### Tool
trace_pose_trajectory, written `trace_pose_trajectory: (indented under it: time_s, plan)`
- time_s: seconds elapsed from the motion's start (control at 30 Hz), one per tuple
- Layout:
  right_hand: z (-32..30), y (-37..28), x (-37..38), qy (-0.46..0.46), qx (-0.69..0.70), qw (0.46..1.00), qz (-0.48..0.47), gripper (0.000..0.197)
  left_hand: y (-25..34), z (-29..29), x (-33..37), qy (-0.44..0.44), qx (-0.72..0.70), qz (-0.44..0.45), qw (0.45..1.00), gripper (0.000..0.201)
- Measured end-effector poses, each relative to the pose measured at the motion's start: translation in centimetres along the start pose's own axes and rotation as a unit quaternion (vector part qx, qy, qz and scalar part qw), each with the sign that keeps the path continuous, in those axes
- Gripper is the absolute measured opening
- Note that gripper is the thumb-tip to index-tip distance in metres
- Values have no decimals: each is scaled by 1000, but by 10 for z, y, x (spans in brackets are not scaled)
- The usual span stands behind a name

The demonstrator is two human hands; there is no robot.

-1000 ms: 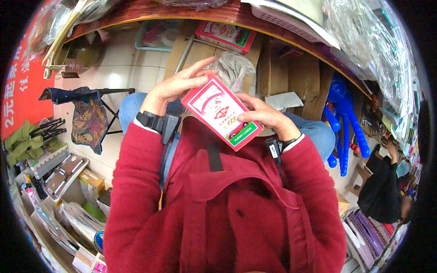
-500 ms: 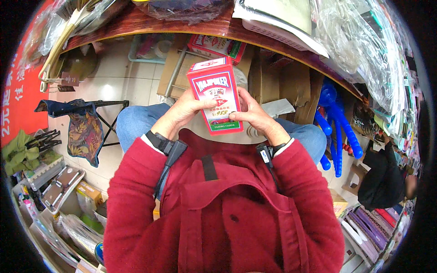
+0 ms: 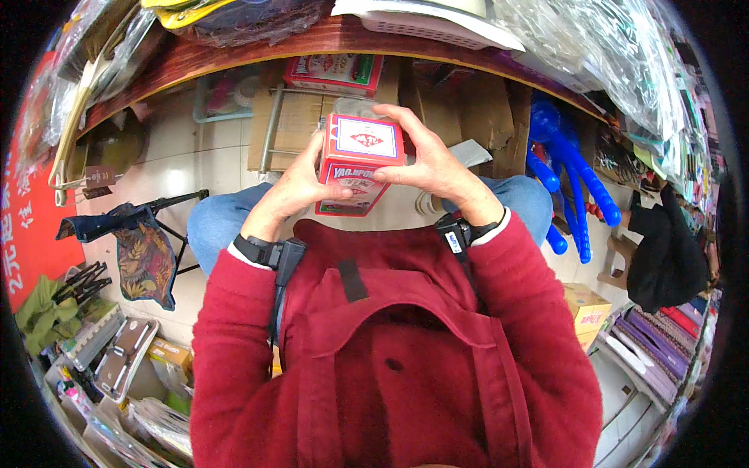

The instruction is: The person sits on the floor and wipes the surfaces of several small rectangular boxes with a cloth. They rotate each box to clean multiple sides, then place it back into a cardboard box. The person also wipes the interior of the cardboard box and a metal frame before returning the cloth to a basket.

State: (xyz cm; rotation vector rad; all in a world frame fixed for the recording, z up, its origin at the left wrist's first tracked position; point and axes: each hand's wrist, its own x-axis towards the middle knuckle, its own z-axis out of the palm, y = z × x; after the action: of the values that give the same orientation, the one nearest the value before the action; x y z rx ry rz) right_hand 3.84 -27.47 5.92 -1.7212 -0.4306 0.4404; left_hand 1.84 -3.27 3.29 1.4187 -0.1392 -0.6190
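Between my two hands is a red and white box of playing cards [image 3: 365, 138], tilted so its small top face with a red emblem looks up at me. My left hand [image 3: 298, 187] holds its left side, the thumb lying across the lower front. My right hand [image 3: 433, 162] grips the right side, with the thumb on the front edge and fingers reaching over the far top edge. Under the table lies a similar red box [image 3: 334, 72] on brown cardboard.
A dark red wooden table edge [image 3: 328, 37] runs across the top, carrying plastic-wrapped goods. Blue long balloons [image 3: 573, 175] hang at right. A folding stool [image 3: 140, 257] with patterned fabric stands at left. Packed goods [image 3: 129, 355] fill the lower left, and a yellow carton [image 3: 587, 312] sits at right.
The box has tipped so its top faces me, where its front showed before. My right fingers have moved up over its far top edge. The view has shifted slightly.
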Motion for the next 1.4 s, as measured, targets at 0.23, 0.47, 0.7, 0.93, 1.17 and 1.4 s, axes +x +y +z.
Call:
trace_pose_trajectory:
  time_s: [0.23,0.47,0.7,0.93,1.17,1.4]
  plan:
    - [-10,-32,-6,-27,-219,975,-28,80,9,6,9,-18,84,-17,996,89]
    - [-5,-55,-18,-7,-281,960,7,78,16,22,22,-82,136,32,987,88]
    - [-10,-63,-48,53,-285,954,79,75,16,39,38,-189,139,41,971,98]
    - [-27,-55,-57,126,-265,945,147,70,5,34,46,-146,174,128,966,100]
    - [-91,-19,-44,283,-341,875,194,71,-5,15,42,-79,108,-15,991,78]
    - [-143,110,-2,329,-442,759,347,93,-10,4,37,-50,83,-25,995,61]
